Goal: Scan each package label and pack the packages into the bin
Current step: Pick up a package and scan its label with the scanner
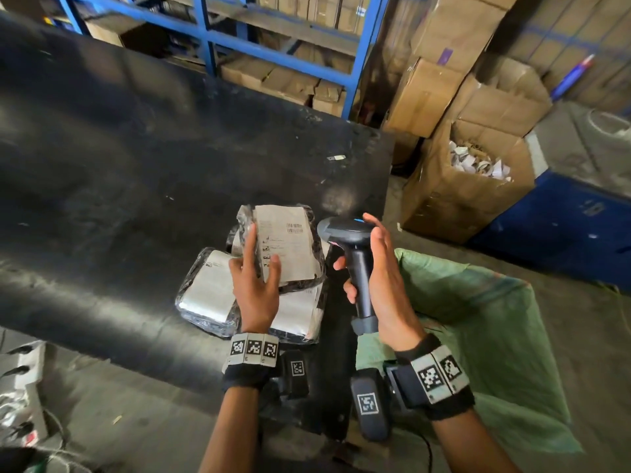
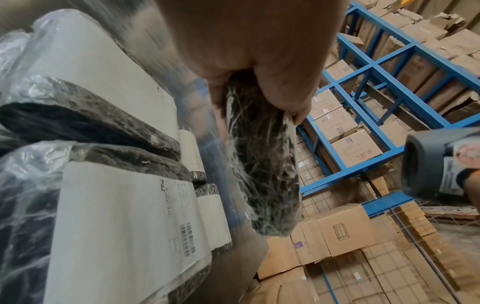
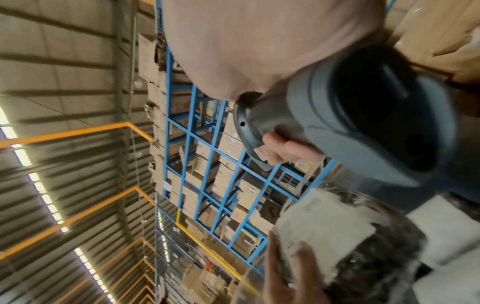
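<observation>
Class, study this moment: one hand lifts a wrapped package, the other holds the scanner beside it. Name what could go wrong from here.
1. The left hand grips the package by one end only; the slick wrap could slip.
2. The scanner in the right hand sits beside the label, not facing its barcode, so the scan may miss.
3. The remaining packages lie near the table edge; a nudge could drop them.

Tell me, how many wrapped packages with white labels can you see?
4 at least. One package is held up in the left hand. Three lie on the black table: left, right, and one mostly hidden behind. More may hide underneath.
</observation>
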Demonstrator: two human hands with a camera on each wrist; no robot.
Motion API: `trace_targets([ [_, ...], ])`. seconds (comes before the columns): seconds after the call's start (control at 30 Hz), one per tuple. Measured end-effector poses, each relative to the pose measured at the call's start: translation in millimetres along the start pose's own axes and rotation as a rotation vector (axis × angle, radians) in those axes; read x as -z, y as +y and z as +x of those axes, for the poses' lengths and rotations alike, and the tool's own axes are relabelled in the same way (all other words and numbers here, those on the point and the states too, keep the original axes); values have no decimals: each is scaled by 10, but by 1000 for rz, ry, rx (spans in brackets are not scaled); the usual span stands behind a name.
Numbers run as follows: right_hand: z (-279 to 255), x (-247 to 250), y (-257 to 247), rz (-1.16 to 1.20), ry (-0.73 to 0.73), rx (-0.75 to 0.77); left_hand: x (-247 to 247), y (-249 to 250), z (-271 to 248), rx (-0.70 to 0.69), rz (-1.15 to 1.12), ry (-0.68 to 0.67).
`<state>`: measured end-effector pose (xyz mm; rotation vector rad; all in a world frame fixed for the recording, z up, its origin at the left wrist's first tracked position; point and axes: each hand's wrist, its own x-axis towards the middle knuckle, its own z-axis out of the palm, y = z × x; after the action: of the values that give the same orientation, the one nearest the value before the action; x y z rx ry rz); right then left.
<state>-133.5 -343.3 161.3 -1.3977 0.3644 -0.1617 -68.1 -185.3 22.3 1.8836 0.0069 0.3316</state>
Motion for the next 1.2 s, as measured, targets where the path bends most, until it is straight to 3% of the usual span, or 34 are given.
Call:
trace_targets([
  [0.4,40,-99,-109,-28,-38,-37,-84,58,-70,-43,-47,44],
  [0.6,105,-111,-25,-70,18,-49,-109,54,-54,-20,-52,34],
  [0.97,315,56,1214,-335,378,-209,74,-67,67,45,29,20],
  [1.2,317,170,2107,-334,461,-312,226,-128,246,2,69,-14],
])
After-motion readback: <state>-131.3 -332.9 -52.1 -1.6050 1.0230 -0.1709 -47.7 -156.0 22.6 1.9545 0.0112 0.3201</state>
